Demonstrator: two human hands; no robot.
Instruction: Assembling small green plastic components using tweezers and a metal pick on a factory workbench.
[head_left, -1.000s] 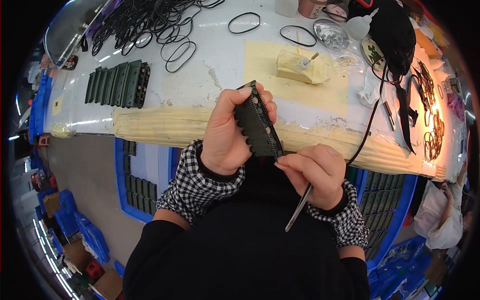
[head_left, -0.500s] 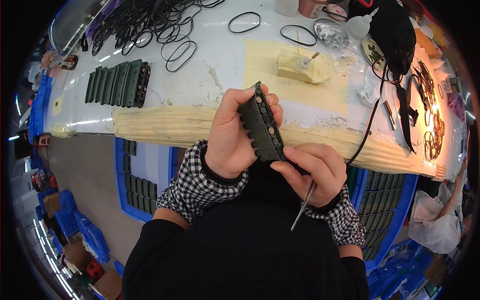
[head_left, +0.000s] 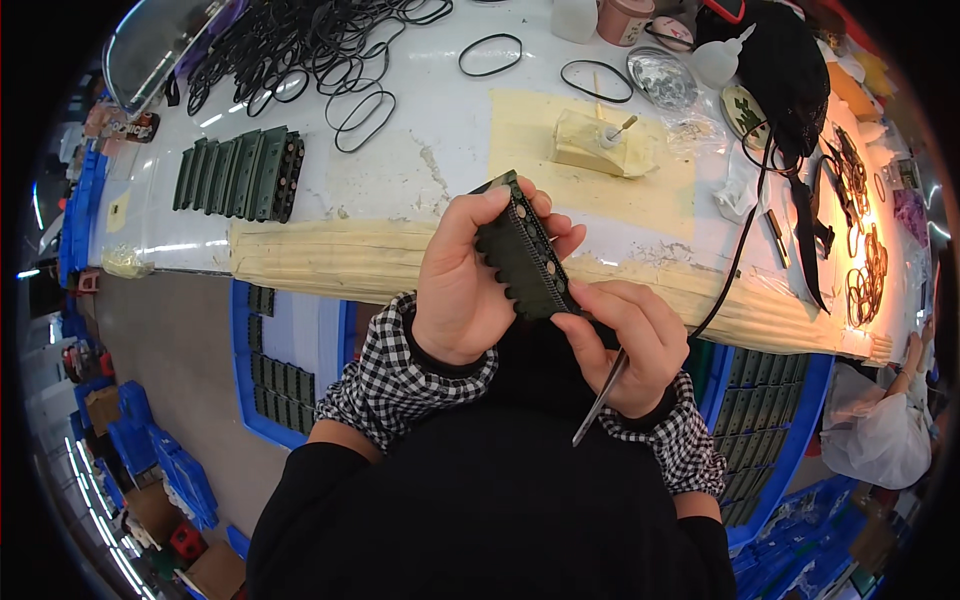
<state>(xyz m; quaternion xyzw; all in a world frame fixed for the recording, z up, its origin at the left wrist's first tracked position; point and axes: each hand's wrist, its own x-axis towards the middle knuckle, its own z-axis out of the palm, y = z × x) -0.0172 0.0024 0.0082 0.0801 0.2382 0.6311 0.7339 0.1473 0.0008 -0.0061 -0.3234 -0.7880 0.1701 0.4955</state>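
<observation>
My left hand (head_left: 468,270) grips a dark green toy tank part (head_left: 528,262) with scalloped edges, held tilted in front of my chest. Along its side runs a row of round wheels, bordered by a black ribbed rubber track (head_left: 518,204). At the part's lower end, the thumb and forefinger of my right hand (head_left: 632,342) touch the edge by the track. Metal tweezers (head_left: 602,398) are tucked in that same hand, one end sticking out toward my body. What the right fingertips pinch there is partly hidden.
Similar green parts (head_left: 238,175) stand in a row on the table's left. Behind them lies a heap of black rubber loops (head_left: 300,45). A tape-wrapped block (head_left: 600,145) sits at centre, with a black cable (head_left: 742,250) to its right. Blue trays (head_left: 240,375) of green parts flank me below.
My right fingertips have shifted slightly at the part's lower end, and the tweezers have swung a little. Some left fingers have spread out behind the part. The view has moved slightly.
</observation>
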